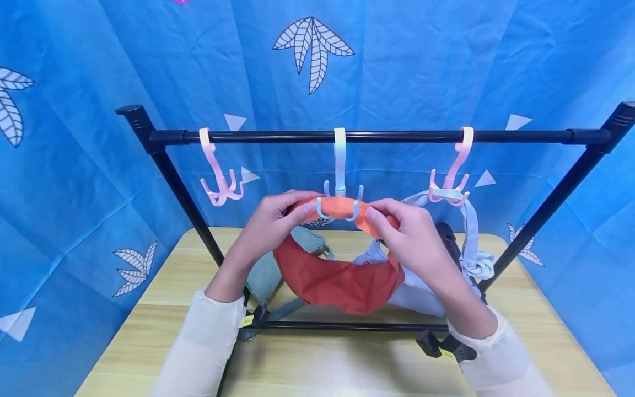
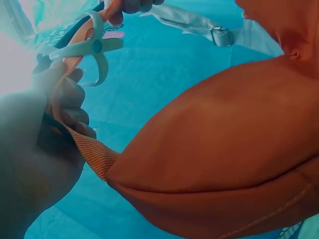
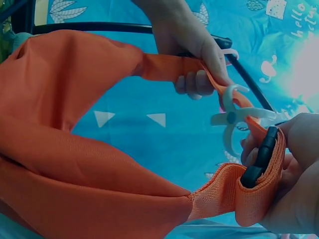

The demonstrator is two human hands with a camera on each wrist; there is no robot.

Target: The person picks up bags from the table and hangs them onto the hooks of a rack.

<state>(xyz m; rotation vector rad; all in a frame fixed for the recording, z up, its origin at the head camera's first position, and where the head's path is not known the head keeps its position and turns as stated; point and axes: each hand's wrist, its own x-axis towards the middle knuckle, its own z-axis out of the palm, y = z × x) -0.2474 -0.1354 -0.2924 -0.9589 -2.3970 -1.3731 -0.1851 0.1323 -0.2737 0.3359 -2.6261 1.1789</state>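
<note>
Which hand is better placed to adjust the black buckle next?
Probably the right hand: it holds the folded orange strap beside the black buckle, while the left hand grips the strap across the blue hook.

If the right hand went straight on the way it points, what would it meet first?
Likely the pale blue hook, whose nearest prong sits ahead along the orange strap that the right hand pinches; depth is unclear.

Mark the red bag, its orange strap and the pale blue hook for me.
Red bag [image 1: 342,284]: head view, middle of its pouch.
Orange strap [image 1: 338,207]: head view, middle of its upper stretch.
Pale blue hook [image 1: 339,161]: head view, its upright stem.
</note>
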